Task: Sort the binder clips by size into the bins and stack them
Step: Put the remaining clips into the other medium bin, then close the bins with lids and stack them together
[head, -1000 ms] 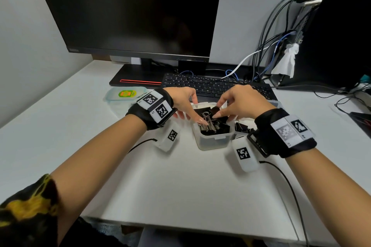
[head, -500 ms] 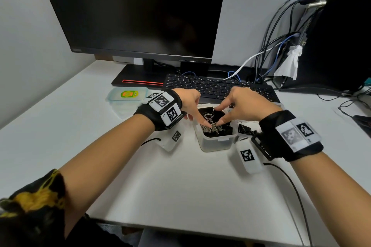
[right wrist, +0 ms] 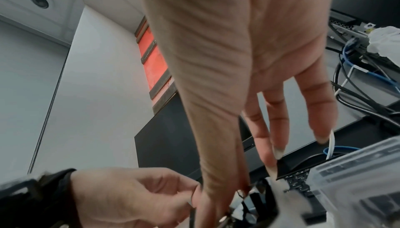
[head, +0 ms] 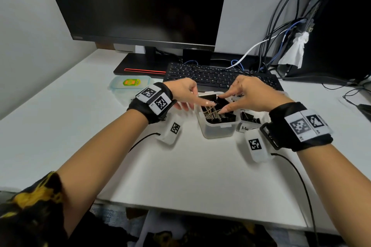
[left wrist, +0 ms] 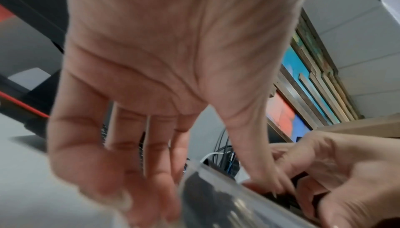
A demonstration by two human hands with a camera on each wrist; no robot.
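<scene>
A clear plastic bin (head: pixel 218 127) stands in front of the keyboard and holds several black binder clips (head: pixel 211 114) with silver handles. My left hand (head: pixel 200 104) reaches in from the left. Its thumb touches the clips, and its straight fingers (left wrist: pixel 129 154) lie outside the bin's left wall (left wrist: pixel 216 197). My right hand (head: pixel 221 104) comes from the right and pinches a black clip (head: pixel 222 104) between index fingertip and thumb. That index tip also touches a clip (right wrist: pixel 281 167) leaning at the bin's rear.
A second clear bin (head: pixel 247 127) with a handwritten label and black clips stands just right of the first, under my right wrist. A plastic lid (head: pixel 130 83) lies to the left. The keyboard (head: pixel 216 77), monitor (head: pixel 140 6), cables (head: pixel 281 36) and computer tower (head: pixel 345 26) stand behind.
The fingertips of both hands met over the middle of the bin half a second ago. Now my right index finger has moved to the rear and its thumb has spread toward the front.
</scene>
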